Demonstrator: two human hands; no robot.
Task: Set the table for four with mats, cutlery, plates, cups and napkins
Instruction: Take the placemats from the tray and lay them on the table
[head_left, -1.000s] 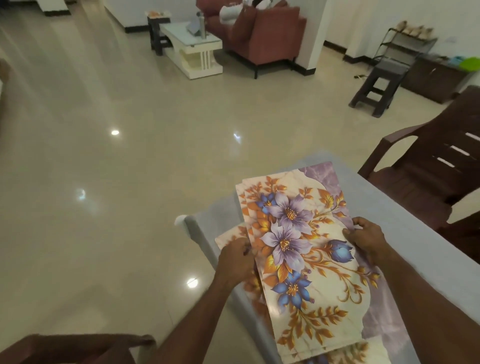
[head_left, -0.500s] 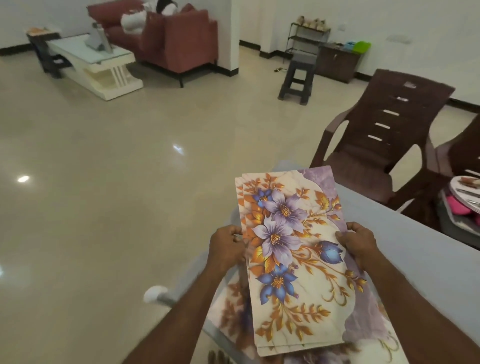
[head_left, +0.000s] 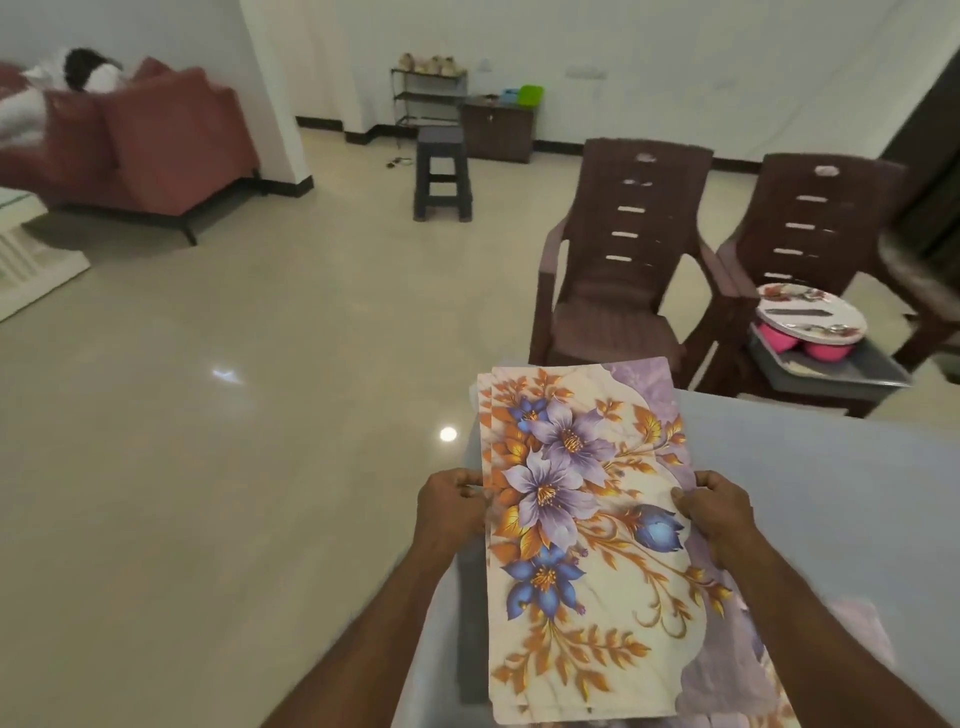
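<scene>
I hold a stack of floral place mats (head_left: 587, 519), cream with purple and blue flowers, lifted above the corner of the grey table (head_left: 841, 493). My left hand (head_left: 451, 501) pinches the stack's left edge and my right hand (head_left: 714, 506) grips its right edge. On the right-hand brown chair sits a grey tray (head_left: 852, 366) with pink cups (head_left: 776, 338) and a floral plate (head_left: 810, 314) on top; cutlery lies on the plate.
Two brown plastic chairs (head_left: 623, 249) stand along the table's far side. A dark stool (head_left: 442, 176), a shoe rack (head_left: 428, 93) and a low cabinet (head_left: 498, 130) are by the far wall. A red sofa (head_left: 156, 150) with a person lying on it is at far left.
My view has swung to the right, bringing the two chairs and the tray into sight. The mat stack has come up off the table corner, still held in both hands.
</scene>
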